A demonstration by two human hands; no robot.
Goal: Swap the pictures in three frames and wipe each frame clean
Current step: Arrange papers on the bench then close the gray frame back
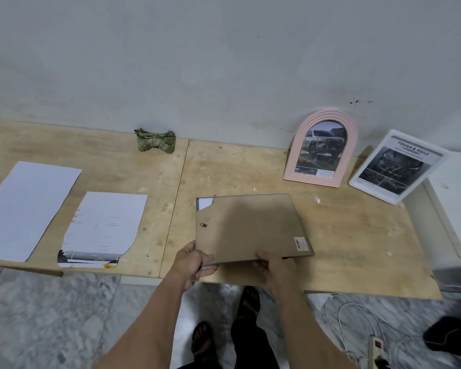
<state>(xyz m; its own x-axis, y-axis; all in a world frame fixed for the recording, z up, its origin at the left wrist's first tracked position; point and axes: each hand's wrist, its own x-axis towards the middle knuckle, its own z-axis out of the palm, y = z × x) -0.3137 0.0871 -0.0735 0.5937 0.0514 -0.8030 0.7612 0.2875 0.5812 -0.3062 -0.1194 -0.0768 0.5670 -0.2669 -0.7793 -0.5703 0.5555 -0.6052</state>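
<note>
Frame face-down in my hands

I grip the brown-backed rectangular picture frame [250, 227] at its near edge, left hand [190, 262], right hand [274, 267]; long axis runs left-right above the plywood desk [343, 235], grey wall [224, 62] behind.

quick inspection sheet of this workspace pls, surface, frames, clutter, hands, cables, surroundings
surface: bare plywood bench, scuffed, against a grey wall
job's things: brown-backed rectangular frame face down, held at its near edge; pink arched frame and white rectangular frame lean upright at the back; two white paper sheets lie at left; crumpled green cloth by the wall
clutter: nothing seen
hands: left hand and right hand both grip the frame
cables: white cord and power strip on the floor
surroundings: marble floor
</note>
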